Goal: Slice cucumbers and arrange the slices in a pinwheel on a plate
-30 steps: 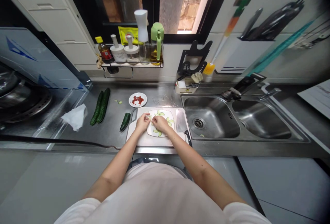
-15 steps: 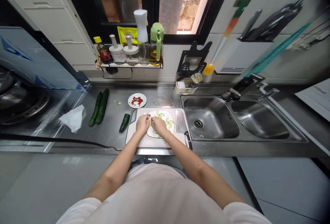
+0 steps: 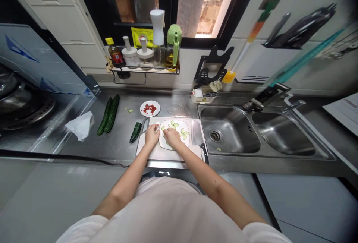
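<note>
A white plate (image 3: 184, 142) lies on a pale cutting board (image 3: 151, 156), with thin cucumber slices (image 3: 184, 134) set out on it in curved groups. At the plate's left rim is my left hand (image 3: 151, 136), its thumb and forefinger apart and nothing visible between them. Over the left-middle of the plate, my right hand (image 3: 172, 138) has its fingertips pressed together; whatever they pinch is hidden. A kitchen knife (image 3: 197, 134) rests on the board right of the plate. Left of the board lies a cut piece of cucumber (image 3: 135, 132).
A small white dish (image 3: 150, 109) of chopped red pieces stands behind the board. Two whole cucumbers (image 3: 109, 114) and a crumpled white tissue (image 3: 81, 125) lie further left. The double sink (image 3: 229, 129) is on the right. A rack (image 3: 145, 70) with bottles hangs at the back.
My left hand has drawn back leftward, away from my right hand, to the plate's rim. My right hand stays over the plate. The camera view has shifted slightly.
</note>
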`<state>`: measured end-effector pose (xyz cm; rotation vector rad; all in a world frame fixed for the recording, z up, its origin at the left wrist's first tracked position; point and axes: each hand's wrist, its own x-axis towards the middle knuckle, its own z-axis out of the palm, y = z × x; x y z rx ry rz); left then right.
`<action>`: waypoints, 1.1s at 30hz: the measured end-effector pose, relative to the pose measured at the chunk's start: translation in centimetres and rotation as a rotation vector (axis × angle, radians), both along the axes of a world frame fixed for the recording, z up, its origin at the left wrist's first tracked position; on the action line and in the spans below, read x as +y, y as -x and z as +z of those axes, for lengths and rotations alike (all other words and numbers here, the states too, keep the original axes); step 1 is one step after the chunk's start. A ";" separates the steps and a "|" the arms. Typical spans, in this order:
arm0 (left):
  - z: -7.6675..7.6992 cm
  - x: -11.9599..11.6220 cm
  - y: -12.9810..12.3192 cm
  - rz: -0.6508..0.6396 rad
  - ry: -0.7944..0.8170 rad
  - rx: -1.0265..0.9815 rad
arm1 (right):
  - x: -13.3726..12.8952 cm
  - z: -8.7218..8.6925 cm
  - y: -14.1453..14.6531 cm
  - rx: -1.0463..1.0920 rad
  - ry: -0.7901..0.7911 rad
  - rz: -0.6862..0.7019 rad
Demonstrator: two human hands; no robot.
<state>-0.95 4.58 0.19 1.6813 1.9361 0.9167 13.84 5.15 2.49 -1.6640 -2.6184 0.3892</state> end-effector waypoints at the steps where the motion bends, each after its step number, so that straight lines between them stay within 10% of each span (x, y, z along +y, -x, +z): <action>1: 0.1 -0.1 0.1 0.012 0.003 -0.001 | 0.0 0.1 0.1 -0.007 0.004 -0.004; 33: 0.6 -1.0 -0.4 -0.124 -0.021 0.272 | -1.2 1.1 0.2 0.051 0.044 -0.136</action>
